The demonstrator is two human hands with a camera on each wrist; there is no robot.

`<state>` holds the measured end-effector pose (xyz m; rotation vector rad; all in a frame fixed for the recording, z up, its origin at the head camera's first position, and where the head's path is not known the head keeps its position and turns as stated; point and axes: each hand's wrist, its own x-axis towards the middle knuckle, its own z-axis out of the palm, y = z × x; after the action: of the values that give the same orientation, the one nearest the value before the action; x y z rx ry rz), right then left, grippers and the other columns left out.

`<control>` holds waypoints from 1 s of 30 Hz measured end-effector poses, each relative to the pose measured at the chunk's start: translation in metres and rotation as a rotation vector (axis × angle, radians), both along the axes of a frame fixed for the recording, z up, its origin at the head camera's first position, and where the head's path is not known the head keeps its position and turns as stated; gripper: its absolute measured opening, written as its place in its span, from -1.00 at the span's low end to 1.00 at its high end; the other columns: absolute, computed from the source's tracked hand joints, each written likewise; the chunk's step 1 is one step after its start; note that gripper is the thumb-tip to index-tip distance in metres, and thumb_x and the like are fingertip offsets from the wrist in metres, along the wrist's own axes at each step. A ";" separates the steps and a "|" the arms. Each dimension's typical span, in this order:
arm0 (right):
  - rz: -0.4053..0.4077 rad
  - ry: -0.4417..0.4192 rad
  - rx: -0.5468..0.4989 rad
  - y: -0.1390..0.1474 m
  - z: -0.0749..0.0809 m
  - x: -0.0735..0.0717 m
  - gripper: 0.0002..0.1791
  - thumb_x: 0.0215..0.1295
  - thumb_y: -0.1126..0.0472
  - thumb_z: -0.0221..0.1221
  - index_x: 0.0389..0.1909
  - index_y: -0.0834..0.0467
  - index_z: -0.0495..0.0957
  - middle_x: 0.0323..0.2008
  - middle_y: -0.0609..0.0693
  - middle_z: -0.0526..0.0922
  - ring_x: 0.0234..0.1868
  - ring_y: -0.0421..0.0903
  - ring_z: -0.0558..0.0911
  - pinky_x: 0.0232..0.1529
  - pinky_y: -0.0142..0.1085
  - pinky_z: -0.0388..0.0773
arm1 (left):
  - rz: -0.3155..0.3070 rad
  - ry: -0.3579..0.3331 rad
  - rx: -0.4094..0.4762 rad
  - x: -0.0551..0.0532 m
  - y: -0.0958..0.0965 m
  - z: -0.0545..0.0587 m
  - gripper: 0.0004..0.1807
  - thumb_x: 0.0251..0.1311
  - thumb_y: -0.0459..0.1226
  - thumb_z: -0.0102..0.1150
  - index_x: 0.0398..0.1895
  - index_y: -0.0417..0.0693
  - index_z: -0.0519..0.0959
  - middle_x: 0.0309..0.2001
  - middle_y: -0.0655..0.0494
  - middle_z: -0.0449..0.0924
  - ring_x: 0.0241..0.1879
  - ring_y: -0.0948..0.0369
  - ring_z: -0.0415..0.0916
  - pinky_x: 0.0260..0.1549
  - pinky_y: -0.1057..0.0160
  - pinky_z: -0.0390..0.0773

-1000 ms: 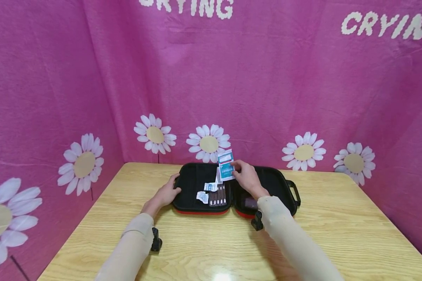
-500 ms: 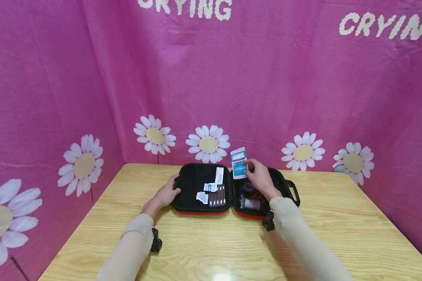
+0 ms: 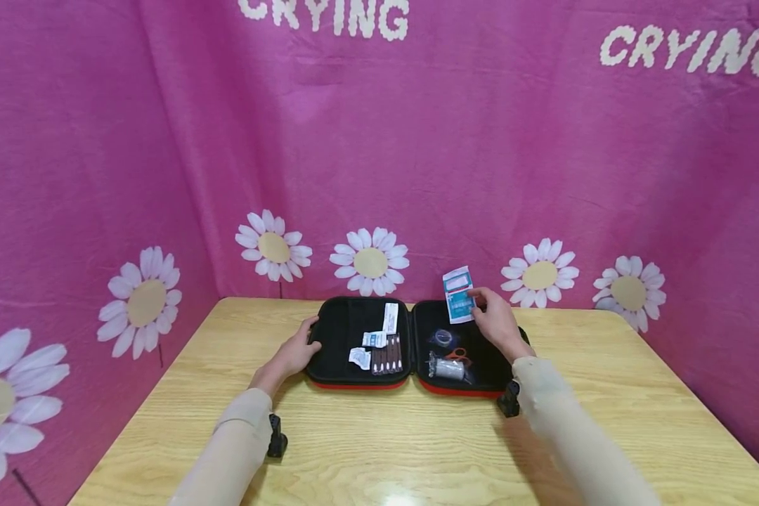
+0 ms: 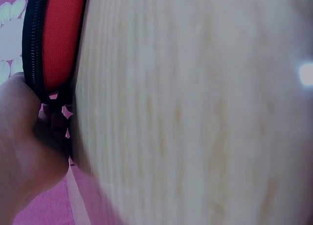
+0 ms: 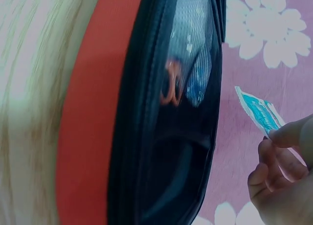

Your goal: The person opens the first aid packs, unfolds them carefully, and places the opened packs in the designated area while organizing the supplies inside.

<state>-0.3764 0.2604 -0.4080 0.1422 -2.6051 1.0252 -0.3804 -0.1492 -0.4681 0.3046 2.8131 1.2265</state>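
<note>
An open zippered case [image 3: 330, 344], black inside with a red shell, lies on the table. My left hand [image 3: 295, 350] grips its left edge; in the left wrist view the hand [image 4: 24, 151] is beside the zipper. My right hand [image 3: 500, 325] pinches a teal-and-white flat packet [image 3: 459, 299], held upright above the case's right half. Mesh in that half covers orange-handled scissors [image 3: 459, 354], a round clear-looking roll [image 3: 443, 338] and a white wrapped roll [image 3: 450, 369]. Brown-backed cotton swabs [image 3: 387, 357] and small white packets [image 3: 374, 339] lie in the left half.
The case stands toward the back of a light wooden table [image 3: 379, 436]. Behind it hangs a pink cloth [image 3: 455, 161] printed with daisies. Each wrist wears a small black camera [image 3: 277, 437].
The right hand has carried the packet rightward, from over the left half to over the right half, uncovering the scissors and rolls. My left hand keeps its grip on the case.
</note>
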 end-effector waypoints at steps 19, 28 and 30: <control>-0.030 0.038 0.107 0.044 0.003 0.010 -0.57 0.23 0.43 0.00 0.12 0.35 0.54 -0.10 0.35 0.63 -0.13 0.20 0.56 -0.12 -0.08 0.43 | 0.000 0.006 0.002 0.000 -0.001 0.000 -0.31 0.42 -0.29 -0.08 0.57 -0.07 -0.02 0.43 -0.36 0.23 0.36 -0.24 0.30 0.34 -0.20 0.25; 0.005 0.002 0.166 0.061 0.000 0.014 -0.54 0.19 0.43 -0.05 0.12 0.38 0.54 -0.07 0.38 0.61 -0.05 0.24 0.55 0.02 0.08 0.46 | -0.002 0.006 -0.006 0.000 -0.001 0.000 -0.31 0.43 -0.27 -0.10 0.57 -0.06 -0.03 0.44 -0.35 0.22 0.37 -0.24 0.28 0.34 -0.20 0.25; 0.010 -0.013 0.173 0.063 0.001 0.015 -0.54 0.19 0.42 -0.05 0.12 0.38 0.54 -0.07 0.38 0.61 -0.06 0.23 0.55 0.01 0.07 0.47 | -0.001 0.005 -0.007 0.001 -0.001 0.000 -0.31 0.43 -0.27 -0.09 0.57 -0.05 -0.03 0.44 -0.34 0.22 0.36 -0.24 0.29 0.34 -0.19 0.26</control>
<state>-0.3618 0.3236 -0.4070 0.1901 -2.7053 0.8048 -0.3798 -0.1500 -0.4684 0.3088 2.8199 1.2176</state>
